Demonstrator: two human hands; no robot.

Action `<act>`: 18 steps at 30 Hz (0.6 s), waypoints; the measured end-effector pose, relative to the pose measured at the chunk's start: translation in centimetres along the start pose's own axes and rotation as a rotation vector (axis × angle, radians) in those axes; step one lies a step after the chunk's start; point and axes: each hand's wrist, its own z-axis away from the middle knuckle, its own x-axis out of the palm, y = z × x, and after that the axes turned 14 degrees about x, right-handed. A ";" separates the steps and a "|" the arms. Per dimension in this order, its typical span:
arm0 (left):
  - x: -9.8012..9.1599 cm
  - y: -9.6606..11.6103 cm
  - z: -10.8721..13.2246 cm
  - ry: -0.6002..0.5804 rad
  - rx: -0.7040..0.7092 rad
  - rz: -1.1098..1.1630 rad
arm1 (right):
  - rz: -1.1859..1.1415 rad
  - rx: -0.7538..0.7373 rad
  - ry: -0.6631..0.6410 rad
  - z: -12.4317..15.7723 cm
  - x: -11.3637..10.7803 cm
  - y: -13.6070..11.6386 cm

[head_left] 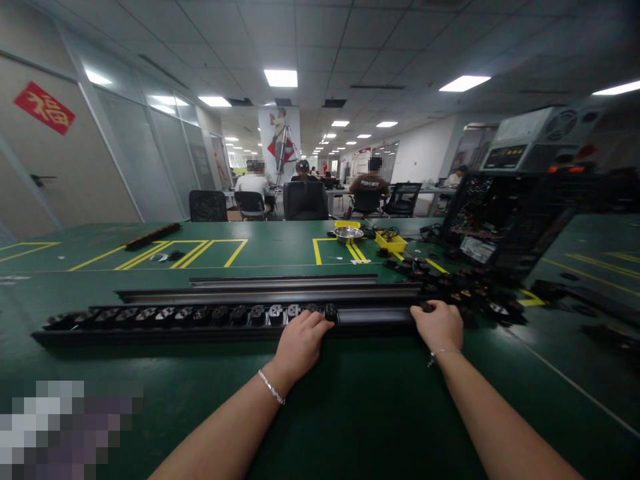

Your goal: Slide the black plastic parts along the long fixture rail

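A long black power strip housing (375,319) lies across the green table in front of me, with a row of black socket modules (217,315) set along its left and middle. My left hand (303,343) is closed over the row's right end, its fingers on the front edge of the power strip beside the last modules. The housing is smooth and bare between my two hands. At its right end my right hand (440,325) pinches a small black part (427,307), mostly covered by the fingers. Behind the housing lie long dark metal rails (270,293).
Loose black modules (465,287) are heaped right of the rails. Beyond them stands an open computer case (500,220). A metal bowl (349,233) and a yellow tray (391,241) sit further back. Another dark strip (153,237) lies far left. Several people sit in the background.
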 end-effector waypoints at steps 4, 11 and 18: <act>0.1 0.0 0.0 0.010 -0.003 -0.008 | -0.011 0.017 0.010 -0.5 0.1 0.3; 0.0 0.0 0.0 0.007 -0.008 -0.001 | -0.026 0.060 -0.007 -1.7 0.2 1.2; 0.0 0.1 0.0 0.008 -0.013 -0.001 | -0.007 0.066 -0.002 -2.6 0.5 2.2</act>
